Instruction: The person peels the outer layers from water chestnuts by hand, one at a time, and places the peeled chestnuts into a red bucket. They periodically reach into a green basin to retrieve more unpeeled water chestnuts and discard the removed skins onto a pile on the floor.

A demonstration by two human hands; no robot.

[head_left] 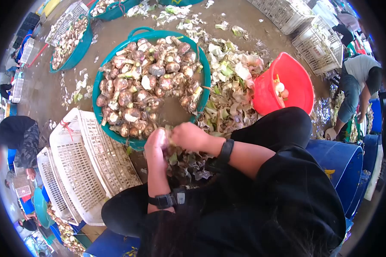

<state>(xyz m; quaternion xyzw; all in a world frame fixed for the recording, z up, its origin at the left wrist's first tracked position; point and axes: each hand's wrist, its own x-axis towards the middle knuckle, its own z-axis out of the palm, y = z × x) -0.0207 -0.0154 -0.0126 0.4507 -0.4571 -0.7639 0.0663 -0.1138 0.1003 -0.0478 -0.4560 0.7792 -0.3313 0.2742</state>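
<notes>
My left hand [155,142] is closed around a bulb [170,147], mostly hidden by my fingers, over the near rim of a round green tub [205,70]. Pressed against the same bulb are the curled fingers of my right hand [189,137]; exactly what they pinch is hidden. Many brown, muddy bulbs [131,90] with cut stems and whitish patches lie in the tub, with a bare patch of its floor showing at the near right. Peeled leaves and skins [227,85] are heaped beside the tub and below my hands.
A red bucket [302,88] with a few pale peeled bulbs [280,88] leans by my right knee. White crates [79,158] stand at my left. Blue barrels [336,162] are at my right. Other people [360,81] work at both sides; another bulb tub [79,49] stands far left.
</notes>
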